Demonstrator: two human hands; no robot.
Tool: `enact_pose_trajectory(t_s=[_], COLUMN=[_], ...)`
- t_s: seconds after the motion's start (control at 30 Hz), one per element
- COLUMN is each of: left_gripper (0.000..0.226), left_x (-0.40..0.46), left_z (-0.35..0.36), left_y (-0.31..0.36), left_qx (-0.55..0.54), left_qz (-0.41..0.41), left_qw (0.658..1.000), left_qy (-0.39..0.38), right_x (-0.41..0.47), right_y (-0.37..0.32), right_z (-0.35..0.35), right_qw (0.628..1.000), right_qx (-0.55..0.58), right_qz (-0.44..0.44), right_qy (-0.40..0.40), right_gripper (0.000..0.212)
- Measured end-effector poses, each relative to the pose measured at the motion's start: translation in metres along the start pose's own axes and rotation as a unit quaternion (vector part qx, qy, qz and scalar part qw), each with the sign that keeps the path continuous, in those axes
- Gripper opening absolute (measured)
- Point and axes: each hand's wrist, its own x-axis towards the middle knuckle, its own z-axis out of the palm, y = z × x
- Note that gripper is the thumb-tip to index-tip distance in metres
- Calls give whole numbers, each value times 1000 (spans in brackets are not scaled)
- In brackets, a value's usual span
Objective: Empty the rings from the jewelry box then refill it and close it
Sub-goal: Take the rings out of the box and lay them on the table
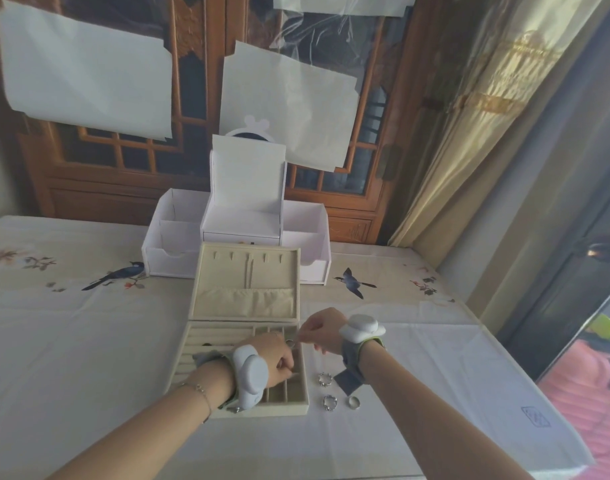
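Observation:
A beige jewelry box (199,344) lies open on the table, its lid (248,282) standing up behind the tray. My left hand (275,358) hovers over the box's right compartments with curled fingers. My right hand (319,329) meets it at the box's right edge, and a small silver ring (289,342) is pinched between the two hands' fingertips. Three silver rings lie on the cloth right of the box: one (325,379) further back, one (329,402) nearer, one (353,401) beside it.
A white desk organizer (234,223) stands behind the box. The table carries a white cloth (89,341) printed with birds. A dark strap end (346,382) hangs from my right wristband near the rings. A curtain and glass door are to the right.

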Motion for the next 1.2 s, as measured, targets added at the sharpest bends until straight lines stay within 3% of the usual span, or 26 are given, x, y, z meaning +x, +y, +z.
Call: enact_pose_trajectory(t_s=[0.23,0.33,0.47,0.57,0.67,0.93,1.2], left_gripper=[30,19,37,36,11,23,16], left_x=[6,13,21,24,20,-7,-39], left_z=[0,1,2,-2,-10,-41,-74], left_y=[14,18,19,17,12,-18,-40], left_qx=[34,40,35,14,-19,-186,-302], left_qz=[-19,-38,-70,-63,-39,-37,10], left_qw=[999,997,995,995,998,972,918], left_qy=[-26,-46,-66,-74,-43,138,256], right_x=[-7,-9,-9,-8,-10,-11,-21], right_y=[4,5,5,4,4,-12,-50], right_z=[-3,-4,-3,-3,-5,-9,-10], right_qw=[999,996,992,988,988,973,950], right_qx=[52,78,117,143,144,225,264], right_qz=[-15,-22,-25,-19,-17,-24,-99], right_qy=[9,24,45,54,50,46,132], right_gripper=[18,9,18,16,17,8,24])
